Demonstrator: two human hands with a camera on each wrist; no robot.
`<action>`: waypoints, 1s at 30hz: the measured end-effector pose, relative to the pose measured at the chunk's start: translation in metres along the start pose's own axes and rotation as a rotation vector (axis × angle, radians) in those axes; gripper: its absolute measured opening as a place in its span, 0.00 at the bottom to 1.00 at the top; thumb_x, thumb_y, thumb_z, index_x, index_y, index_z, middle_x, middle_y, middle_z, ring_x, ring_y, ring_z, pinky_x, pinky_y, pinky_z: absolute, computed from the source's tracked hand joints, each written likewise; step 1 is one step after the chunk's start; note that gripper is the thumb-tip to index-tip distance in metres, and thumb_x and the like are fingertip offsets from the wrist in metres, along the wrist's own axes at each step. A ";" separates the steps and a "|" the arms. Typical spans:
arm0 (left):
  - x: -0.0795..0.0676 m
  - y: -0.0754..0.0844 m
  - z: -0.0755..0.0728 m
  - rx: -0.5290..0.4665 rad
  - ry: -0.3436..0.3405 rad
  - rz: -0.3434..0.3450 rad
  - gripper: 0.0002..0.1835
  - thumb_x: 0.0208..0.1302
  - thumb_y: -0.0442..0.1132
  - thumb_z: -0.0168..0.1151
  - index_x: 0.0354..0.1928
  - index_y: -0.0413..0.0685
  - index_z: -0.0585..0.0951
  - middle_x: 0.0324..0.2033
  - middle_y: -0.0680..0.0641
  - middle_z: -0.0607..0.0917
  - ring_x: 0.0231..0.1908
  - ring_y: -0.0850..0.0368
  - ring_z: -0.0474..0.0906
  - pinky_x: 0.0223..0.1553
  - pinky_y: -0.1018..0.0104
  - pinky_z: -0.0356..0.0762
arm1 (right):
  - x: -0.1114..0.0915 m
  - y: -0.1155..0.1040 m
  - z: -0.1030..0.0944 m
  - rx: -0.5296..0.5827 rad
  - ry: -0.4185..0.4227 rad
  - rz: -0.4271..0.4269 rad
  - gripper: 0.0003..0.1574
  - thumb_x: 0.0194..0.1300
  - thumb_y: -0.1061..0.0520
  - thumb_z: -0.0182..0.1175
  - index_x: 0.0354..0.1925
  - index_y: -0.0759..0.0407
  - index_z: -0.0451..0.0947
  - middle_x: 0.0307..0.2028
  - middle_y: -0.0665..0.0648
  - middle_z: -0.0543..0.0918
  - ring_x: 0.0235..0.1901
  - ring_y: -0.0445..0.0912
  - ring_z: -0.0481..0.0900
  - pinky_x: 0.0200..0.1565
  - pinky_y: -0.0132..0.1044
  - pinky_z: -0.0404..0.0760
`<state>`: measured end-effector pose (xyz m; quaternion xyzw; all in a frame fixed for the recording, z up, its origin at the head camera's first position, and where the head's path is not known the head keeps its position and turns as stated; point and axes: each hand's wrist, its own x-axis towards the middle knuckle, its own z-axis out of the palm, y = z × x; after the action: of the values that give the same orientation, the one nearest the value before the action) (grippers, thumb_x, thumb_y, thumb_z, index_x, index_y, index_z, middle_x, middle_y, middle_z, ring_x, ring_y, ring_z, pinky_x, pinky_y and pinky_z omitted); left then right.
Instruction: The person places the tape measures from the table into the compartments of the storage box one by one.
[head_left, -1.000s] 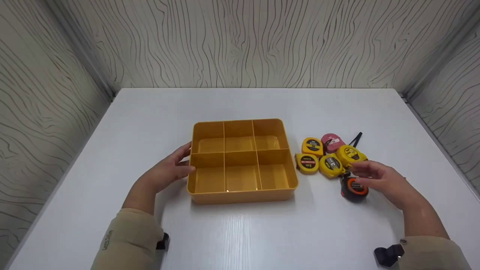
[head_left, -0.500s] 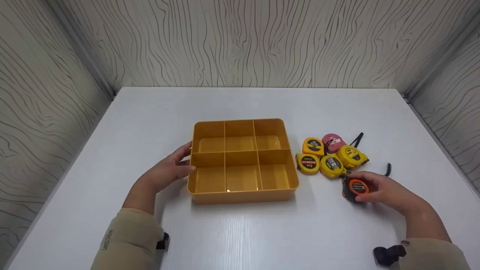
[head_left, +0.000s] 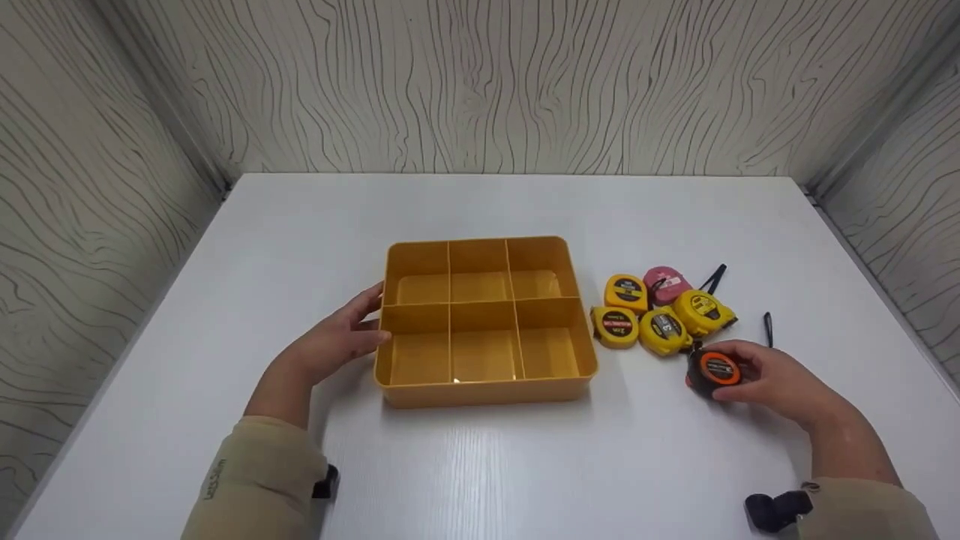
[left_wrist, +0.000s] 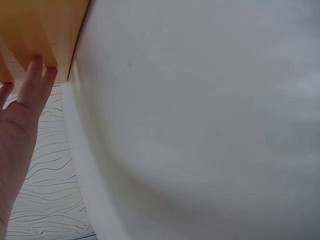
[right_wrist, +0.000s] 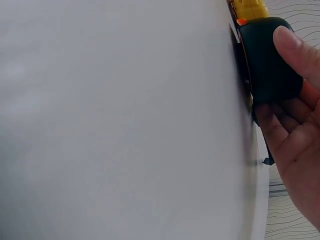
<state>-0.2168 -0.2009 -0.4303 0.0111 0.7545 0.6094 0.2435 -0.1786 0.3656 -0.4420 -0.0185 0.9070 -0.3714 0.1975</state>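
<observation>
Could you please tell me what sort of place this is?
Probably a work booth: a white table with patterned walls on three sides, bearing a divided box and tape measures.

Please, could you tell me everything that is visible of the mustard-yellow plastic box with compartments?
The mustard-yellow, rounded-corner box, apparently of smooth, glossy plastic, is open on top. Thin dividers make six compartments, two rows of three. It stands upright on the flat white table, and the person's bare left hand touches its left wall. Its underside is hidden.
</observation>
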 end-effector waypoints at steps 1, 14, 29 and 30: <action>0.000 0.000 0.000 0.003 0.005 -0.006 0.42 0.55 0.43 0.65 0.68 0.74 0.54 0.67 0.59 0.57 0.63 0.57 0.59 0.59 0.59 0.66 | 0.000 0.000 0.000 -0.010 0.006 0.008 0.50 0.44 0.43 0.70 0.62 0.57 0.63 0.60 0.68 0.66 0.58 0.63 0.63 0.56 0.60 0.64; -0.002 0.003 0.002 0.029 0.034 -0.035 0.45 0.49 0.50 0.68 0.67 0.75 0.55 0.67 0.59 0.57 0.63 0.58 0.59 0.59 0.58 0.65 | -0.003 -0.016 -0.013 -0.075 0.060 -0.031 0.50 0.47 0.41 0.68 0.63 0.61 0.62 0.58 0.71 0.66 0.54 0.62 0.68 0.54 0.56 0.69; -0.001 0.003 0.002 0.027 0.040 -0.030 0.41 0.55 0.44 0.65 0.66 0.78 0.55 0.65 0.61 0.59 0.63 0.58 0.60 0.58 0.59 0.67 | -0.013 -0.065 -0.047 -0.078 0.158 -0.169 0.43 0.51 0.45 0.67 0.60 0.60 0.64 0.57 0.67 0.69 0.52 0.59 0.73 0.41 0.25 0.76; -0.001 0.003 0.002 0.029 0.043 -0.031 0.41 0.55 0.44 0.65 0.66 0.78 0.55 0.65 0.61 0.59 0.62 0.58 0.60 0.58 0.59 0.67 | -0.013 -0.070 -0.049 -0.083 0.164 -0.182 0.42 0.51 0.45 0.67 0.60 0.60 0.65 0.57 0.67 0.69 0.53 0.61 0.72 0.42 0.25 0.77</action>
<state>-0.2163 -0.1983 -0.4276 -0.0101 0.7682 0.5948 0.2365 -0.1923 0.3501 -0.3582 -0.0784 0.9292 -0.3504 0.0871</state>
